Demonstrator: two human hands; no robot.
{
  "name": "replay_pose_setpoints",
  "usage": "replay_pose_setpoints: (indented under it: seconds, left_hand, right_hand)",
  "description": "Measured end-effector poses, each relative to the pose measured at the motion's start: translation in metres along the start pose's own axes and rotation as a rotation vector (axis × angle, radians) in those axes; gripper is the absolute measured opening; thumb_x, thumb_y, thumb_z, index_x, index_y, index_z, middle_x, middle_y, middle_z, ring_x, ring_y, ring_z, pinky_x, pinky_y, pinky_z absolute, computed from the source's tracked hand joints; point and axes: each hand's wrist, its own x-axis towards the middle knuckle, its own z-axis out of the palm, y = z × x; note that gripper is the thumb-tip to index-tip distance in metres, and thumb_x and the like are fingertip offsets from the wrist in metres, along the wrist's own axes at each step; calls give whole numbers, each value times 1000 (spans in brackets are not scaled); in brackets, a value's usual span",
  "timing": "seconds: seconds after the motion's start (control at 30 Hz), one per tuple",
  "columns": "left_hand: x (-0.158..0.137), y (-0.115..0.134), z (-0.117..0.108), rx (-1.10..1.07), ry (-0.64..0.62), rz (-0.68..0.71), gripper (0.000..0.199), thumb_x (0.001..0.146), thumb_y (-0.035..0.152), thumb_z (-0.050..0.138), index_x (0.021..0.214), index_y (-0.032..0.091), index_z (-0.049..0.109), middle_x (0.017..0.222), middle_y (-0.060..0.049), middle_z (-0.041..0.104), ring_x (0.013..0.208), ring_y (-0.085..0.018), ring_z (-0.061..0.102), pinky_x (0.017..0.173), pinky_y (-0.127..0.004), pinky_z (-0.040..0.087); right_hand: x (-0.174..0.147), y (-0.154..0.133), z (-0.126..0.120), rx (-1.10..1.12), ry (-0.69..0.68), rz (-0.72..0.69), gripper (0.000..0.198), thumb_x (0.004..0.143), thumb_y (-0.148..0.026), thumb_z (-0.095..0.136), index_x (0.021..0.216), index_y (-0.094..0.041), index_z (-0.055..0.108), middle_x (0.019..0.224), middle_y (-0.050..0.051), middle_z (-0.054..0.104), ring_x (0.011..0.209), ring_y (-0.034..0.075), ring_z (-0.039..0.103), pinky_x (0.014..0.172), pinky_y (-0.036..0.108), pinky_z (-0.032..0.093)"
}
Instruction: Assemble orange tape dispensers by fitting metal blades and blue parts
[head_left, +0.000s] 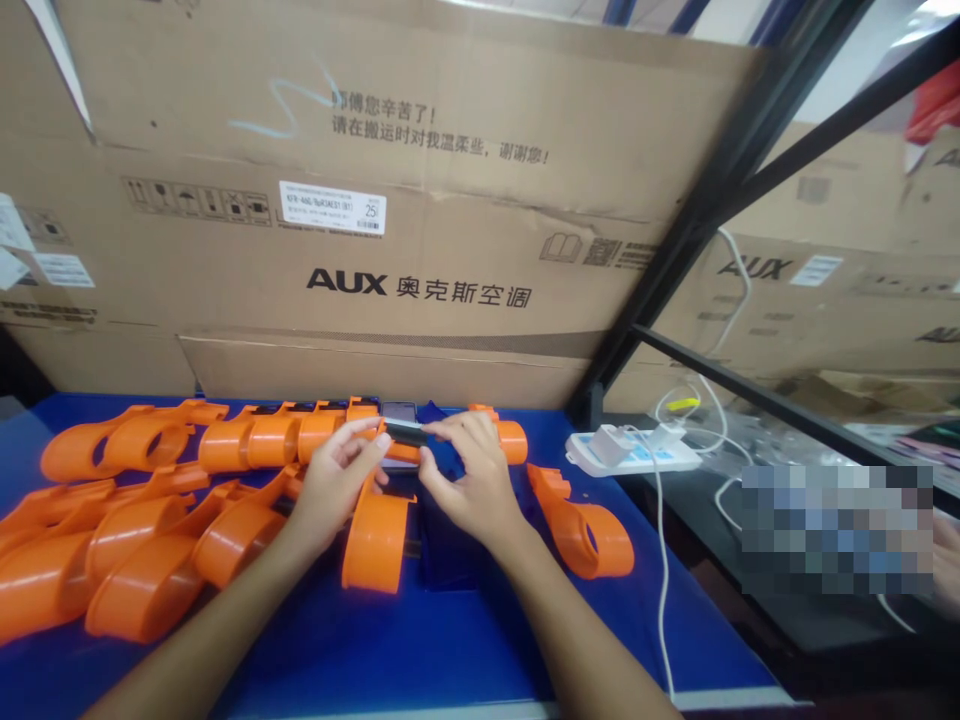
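My left hand (341, 470) is closed on an orange plastic part (379, 540), whose wide ring hangs below the fingers. A small black strip (406, 433) lies along the top end of this part, between my two hands. My right hand (476, 480) pinches the right end of the black strip with thumb and fingers. Just behind the hands is a small grey-and-white flat object (398, 411), partly covered. Dark blue material (450, 545) lies under my right hand; its kind is unclear.
Several similar orange ring parts (150, 595) fill the left of the blue tabletop (315, 650), and another orange part (592, 540) lies at right. A white power strip (634, 452) with cables stands by the black frame (675, 240). Cardboard (450, 230) walls the back. Another person's hand shows far right.
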Motion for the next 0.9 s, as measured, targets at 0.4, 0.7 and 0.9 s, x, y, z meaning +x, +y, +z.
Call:
replay_pose_setpoints:
  seconds: [0.4,0.7,0.9]
  left_hand:
    - [-2,0,1,-91,-46,-37,55,81,48,77,125,19,62,58,1,66,54,-15,62,60,-24,49]
    - [-2,10,1,-118,33,-141,52,73,55,78,107,20,59,49,4,60,39,-15,56,43,-23,45]
    - [-1,7,-4,-86,62,-96,43,74,49,76,103,23,57,51,8,56,34,-13,50,36,-22,39]
  right_hand:
    - [0,-7,0,57,75,50,9,93,-28,61,88,-23,67,92,6,71,95,25,63,89,42,46]
    - [0,-8,-4,133,-3,53,13,97,-27,56,98,-23,68,99,6,72,98,24,64,92,40,47]
    - [7,28,-13,-237,-241,289,18,97,-26,54,101,-20,70,101,9,73,100,25,64,92,37,45]
